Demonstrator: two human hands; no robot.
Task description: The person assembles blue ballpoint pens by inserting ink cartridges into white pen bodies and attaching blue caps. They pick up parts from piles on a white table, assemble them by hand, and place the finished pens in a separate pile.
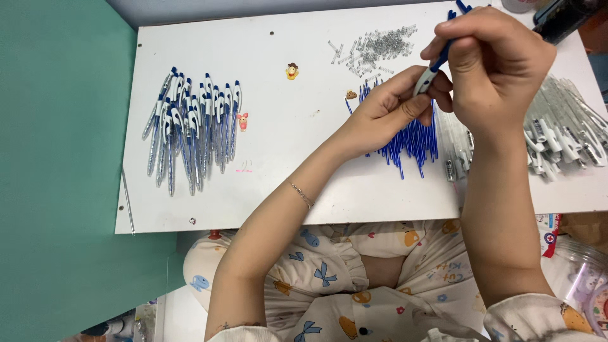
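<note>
Hands both pinching one blue-and-white pen [432, 71] above the far right of the white desk [278, 133]: right hand [494, 63] grips its upper end, left hand [392, 107] its tip, over loose blue refills [411, 140]. Finished pens [193, 126] lie left.

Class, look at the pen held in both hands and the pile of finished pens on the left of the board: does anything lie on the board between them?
Only two small stickers and bare board lie between the pen and the pile; nothing visible blocks the way.
</note>
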